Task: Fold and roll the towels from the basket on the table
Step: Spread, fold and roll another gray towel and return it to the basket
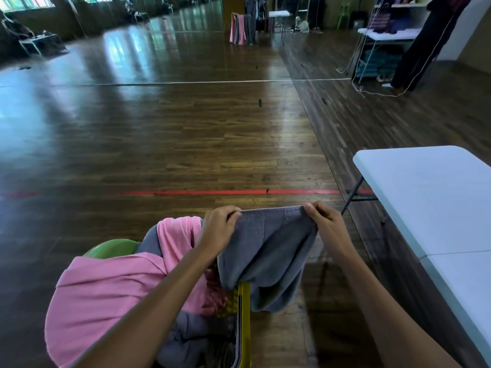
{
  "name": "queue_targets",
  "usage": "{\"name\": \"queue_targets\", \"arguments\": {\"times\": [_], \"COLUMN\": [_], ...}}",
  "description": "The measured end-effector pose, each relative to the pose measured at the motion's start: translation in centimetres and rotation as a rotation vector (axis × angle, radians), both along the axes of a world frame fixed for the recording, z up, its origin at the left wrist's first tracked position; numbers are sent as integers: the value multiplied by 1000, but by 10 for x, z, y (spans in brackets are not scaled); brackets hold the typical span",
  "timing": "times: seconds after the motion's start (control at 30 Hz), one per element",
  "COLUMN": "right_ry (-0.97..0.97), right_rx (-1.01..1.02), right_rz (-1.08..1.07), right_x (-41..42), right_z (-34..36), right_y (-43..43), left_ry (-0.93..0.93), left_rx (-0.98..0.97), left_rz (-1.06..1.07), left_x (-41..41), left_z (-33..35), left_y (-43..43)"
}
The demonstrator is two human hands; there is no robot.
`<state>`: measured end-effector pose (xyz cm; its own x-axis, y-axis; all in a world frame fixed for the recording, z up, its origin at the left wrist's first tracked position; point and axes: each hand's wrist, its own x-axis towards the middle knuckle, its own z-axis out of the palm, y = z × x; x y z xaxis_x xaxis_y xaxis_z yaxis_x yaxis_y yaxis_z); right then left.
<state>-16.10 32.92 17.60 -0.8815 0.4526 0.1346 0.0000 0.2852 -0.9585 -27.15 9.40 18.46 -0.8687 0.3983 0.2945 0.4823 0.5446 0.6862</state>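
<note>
A grey towel (268, 251) hangs in the air above the floor, held up by its top edge. My left hand (220, 224) pinches its left corner and my right hand (322, 221) pinches its right corner. Its lower end drapes over the yellow rim of the basket (245, 314) at the bottom of the view. The basket holds pink towels (111, 288) and more grey towels (186, 338) heaped inside. The white folding table (430, 197) stands to the right, its top bare.
A green chair (111, 248) shows behind the basket. Dark wooden floor with a red tape line (225, 192) stretches ahead. Far right stand another table with stacked towels (377, 62) and a person (425, 43). A rack with hanging towels (241, 30) is at the back.
</note>
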Motion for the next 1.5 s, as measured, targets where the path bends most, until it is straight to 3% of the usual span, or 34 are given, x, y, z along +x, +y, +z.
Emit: {"name": "queue_targets", "arguments": {"times": [0.13, 0.37, 0.67, 0.83, 1.1, 1.33, 1.5], "right_ry": [-99, -108, -2, -25, 109, 105, 56], "right_rx": [76, -12, 35, 81, -38, 18, 174], "right_rz": [5, 326, 167, 89, 292, 248, 181], "right_x": [-6, -29, -30, -28, -38, -39, -44], "right_z": [-10, 7, 12, 8, 38, 40, 37], "right_y": [4, -41, -28, -22, -41, -34, -38], "left_ry": [-52, -69, -94, -194, -142, -168, -222], "left_rx": [51, -35, -60, 169, 149, 119, 151], "left_rz": [-52, -296, -169, -28, -280, -274, -288], "left_x": [-2, 8, 0, -1, 0, 0, 7], "left_z": [19, 42, 28, 22, 52, 53, 49], "left_y": [3, 37, 16, 15, 37, 37, 38]}}
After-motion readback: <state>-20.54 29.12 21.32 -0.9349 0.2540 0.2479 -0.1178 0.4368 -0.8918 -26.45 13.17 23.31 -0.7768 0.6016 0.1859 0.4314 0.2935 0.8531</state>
